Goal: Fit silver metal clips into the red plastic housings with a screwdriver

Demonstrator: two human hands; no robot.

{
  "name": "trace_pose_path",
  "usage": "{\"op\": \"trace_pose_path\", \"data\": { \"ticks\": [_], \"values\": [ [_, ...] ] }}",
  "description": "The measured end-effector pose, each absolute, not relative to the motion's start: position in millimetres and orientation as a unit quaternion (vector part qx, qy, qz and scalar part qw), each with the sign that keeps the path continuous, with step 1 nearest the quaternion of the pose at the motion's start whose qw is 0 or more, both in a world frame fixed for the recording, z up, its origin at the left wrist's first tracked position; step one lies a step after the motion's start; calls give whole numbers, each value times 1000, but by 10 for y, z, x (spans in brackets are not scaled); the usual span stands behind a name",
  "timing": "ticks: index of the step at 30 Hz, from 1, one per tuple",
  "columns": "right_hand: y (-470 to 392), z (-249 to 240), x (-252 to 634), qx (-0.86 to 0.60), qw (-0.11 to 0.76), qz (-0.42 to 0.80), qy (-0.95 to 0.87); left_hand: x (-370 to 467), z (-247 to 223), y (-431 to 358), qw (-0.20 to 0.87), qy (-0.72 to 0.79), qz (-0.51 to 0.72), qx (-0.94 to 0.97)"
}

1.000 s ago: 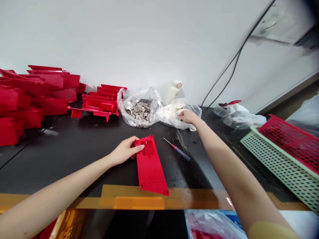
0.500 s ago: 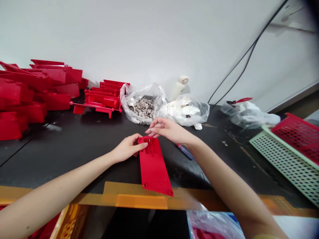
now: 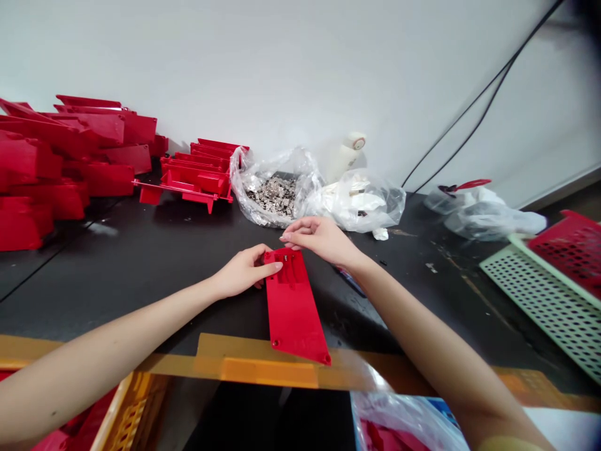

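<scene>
A flat red plastic panel (image 3: pixel 297 313) lies on the black table, its near end over the yellow-taped edge. My left hand (image 3: pixel 240 272) grips its far left corner, the thumb on top beside a recessed compartment and the other fingers partly hidden. Inside that compartment shows a small metal piece (image 3: pixel 285 257). Above the panel's far right corner, my right hand (image 3: pixel 323 239) is closed, thumb against curled fingers; whatever it may pinch is too small to make out. Behind it, an open clear bag (image 3: pixel 239 194) contains many small metal pieces (image 3: pixel 275 195).
Red plastic parts (image 3: pixel 94 153) are piled at the left, with a row of similar ones (image 3: pixel 197 175) beside them. A white bottle (image 3: pixel 346 153) and a bag of white material (image 3: pixel 361 200) stand behind. Perforated baskets (image 3: pixel 539 288) sit at the right. A pen-like tool (image 3: pixel 351 282) lies partly behind my right forearm.
The whole view has shifted slightly. My right hand stays over the panel's far end, its fingertips slightly more curled. My left hand keeps its grip on the panel.
</scene>
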State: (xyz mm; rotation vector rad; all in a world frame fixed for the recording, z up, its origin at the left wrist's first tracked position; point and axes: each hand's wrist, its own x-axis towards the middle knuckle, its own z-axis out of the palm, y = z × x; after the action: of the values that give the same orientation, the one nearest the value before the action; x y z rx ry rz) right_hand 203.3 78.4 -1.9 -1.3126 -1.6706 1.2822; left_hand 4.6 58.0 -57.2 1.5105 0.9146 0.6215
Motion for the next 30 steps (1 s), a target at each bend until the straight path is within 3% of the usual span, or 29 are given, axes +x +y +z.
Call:
{"op": "trace_pose_path", "data": {
  "ticks": [6,20,30],
  "values": [
    [762,-7,2079,-458,274,433,-726,51,-564,575,594,394,267,648],
    [632,82,1925,-441,144,160,-871,58,-558,564,599,390,272,644],
    [614,65,1885,-439,118,105,-885,63,-549,567,598,390,271,645]
  ]
}}
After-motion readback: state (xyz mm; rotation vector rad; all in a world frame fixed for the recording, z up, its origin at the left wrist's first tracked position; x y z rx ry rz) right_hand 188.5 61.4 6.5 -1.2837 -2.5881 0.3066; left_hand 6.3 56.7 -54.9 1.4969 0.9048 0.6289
